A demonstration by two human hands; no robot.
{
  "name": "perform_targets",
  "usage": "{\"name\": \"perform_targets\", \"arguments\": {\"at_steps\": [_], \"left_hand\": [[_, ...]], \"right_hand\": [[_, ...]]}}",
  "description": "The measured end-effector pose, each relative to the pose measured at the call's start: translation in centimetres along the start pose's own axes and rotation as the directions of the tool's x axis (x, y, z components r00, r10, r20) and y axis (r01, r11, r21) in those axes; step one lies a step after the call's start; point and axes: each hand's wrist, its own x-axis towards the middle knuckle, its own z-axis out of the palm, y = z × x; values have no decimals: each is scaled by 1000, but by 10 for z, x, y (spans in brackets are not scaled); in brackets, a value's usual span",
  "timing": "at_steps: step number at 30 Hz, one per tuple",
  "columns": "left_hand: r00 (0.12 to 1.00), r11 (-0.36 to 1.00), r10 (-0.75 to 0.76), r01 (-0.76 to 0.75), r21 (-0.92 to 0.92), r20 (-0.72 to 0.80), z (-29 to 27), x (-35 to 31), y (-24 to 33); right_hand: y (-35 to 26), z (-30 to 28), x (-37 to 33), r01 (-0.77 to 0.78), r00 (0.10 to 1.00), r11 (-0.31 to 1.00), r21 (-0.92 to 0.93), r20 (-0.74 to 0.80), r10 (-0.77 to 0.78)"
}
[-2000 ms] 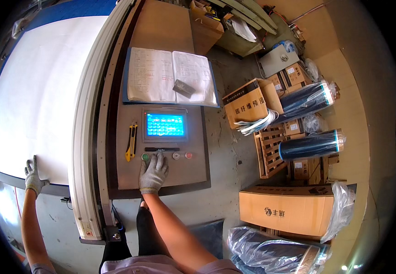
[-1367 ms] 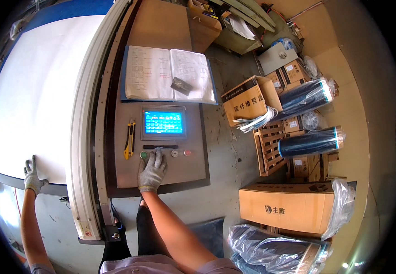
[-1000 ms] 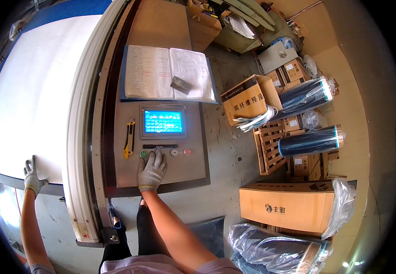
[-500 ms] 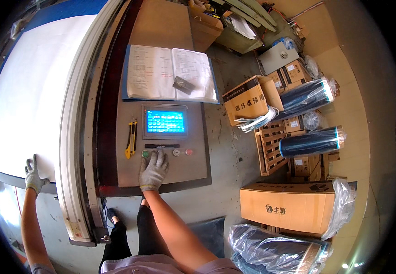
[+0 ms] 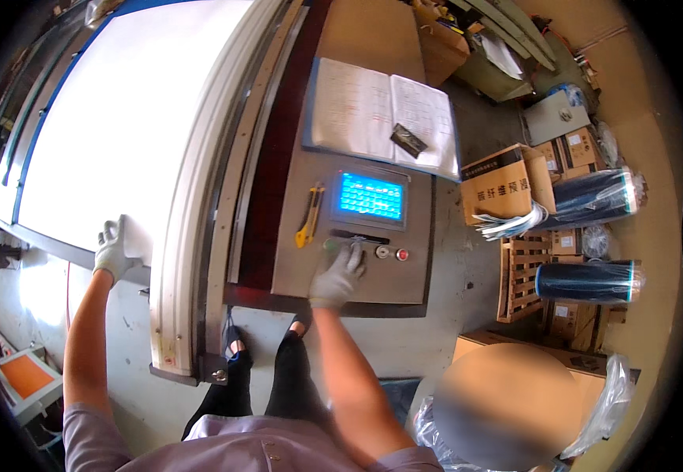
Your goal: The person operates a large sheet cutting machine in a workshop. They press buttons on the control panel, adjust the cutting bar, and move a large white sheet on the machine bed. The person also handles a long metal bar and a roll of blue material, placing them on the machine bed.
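My left hand (image 5: 113,250), in a pale work glove, rests with its fingers apart on the near edge of a wide white sheet (image 5: 149,102). My right hand (image 5: 337,275), gloved too and slightly blurred, lies over a grey metal control panel (image 5: 389,283), fingers stretched out and holding nothing visible. Its fingertips are at a green button, partly covered, and just below a black pen (image 5: 359,237). A silver knob (image 5: 382,252) and a red button (image 5: 402,254) sit right of them. Above is a lit blue touchscreen (image 5: 371,197); a yellow utility knife (image 5: 310,216) lies to its left.
A long pale machine beam (image 5: 208,173) stands between my hands. An open binder (image 5: 353,110) with a dark block (image 5: 409,140) on it lies behind the screen. To the right are cartons (image 5: 499,189), black wrapped rolls (image 5: 585,282) and a wooden pallet (image 5: 524,275).
The view has swung left, so the scene sits farther right in the picture. Both hands stay at about the same places, on the sheet and at the buttons.
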Motion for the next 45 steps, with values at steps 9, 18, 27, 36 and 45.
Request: {"name": "perform_targets", "arguments": {"at_steps": [9,18,27,36,45], "left_hand": [[1000,999,-18,19,28,-14,-3,-6,8],[838,720,-388,14,-694,-385,55,-10,-31],[729,173,-684,196,-965,25,151,48,-145],[612,-295,-779,-166,-941,137,74,26,-48],[795,-476,-539,-14,-879,279,60,10,-68]], "right_hand": [[3,3,0,69,995,998,0,-73,-68],[11,7,-8,133,979,990,36,-158,-126],[-86,15,-73,695,575,561,450,120,-809],[-89,33,-72,775,590,589,228,70,-804],[-78,36,-72,822,517,487,297,-27,-856]]}}
